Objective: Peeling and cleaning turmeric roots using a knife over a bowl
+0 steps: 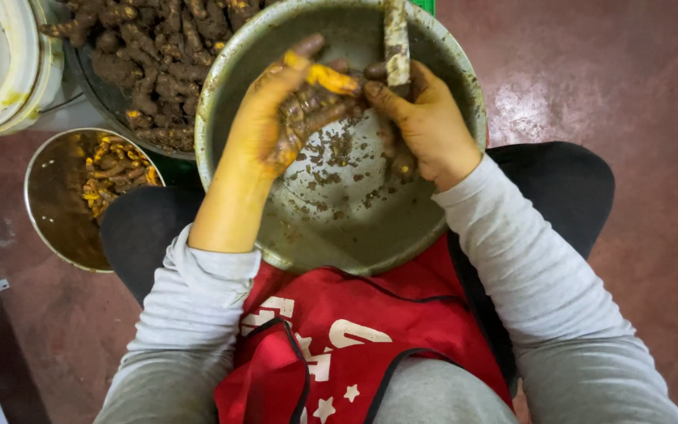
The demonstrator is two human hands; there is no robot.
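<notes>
A big steel bowl (pixel 331 228) rests on my lap, its bottom scattered with brown peel scraps. Over it my left hand (pixel 264 118), stained yellow, grips a muddy turmeric root (pixel 325 78) whose peeled end shows bright yellow. My right hand (pixel 425 118) is closed around a knife (pixel 395 43) with a dirt-smeared blade that points away from me, close to the root's end. Both hands meet above the far half of the bowl.
A pan heaped with unpeeled brown roots (pixel 147 63) stands beyond my left knee. A smaller steel bowl (pixel 56 212) with peeled yellow pieces (pixel 111 173) sits on the reddish floor at left. A white bucket (pixel 1 63) is at top left.
</notes>
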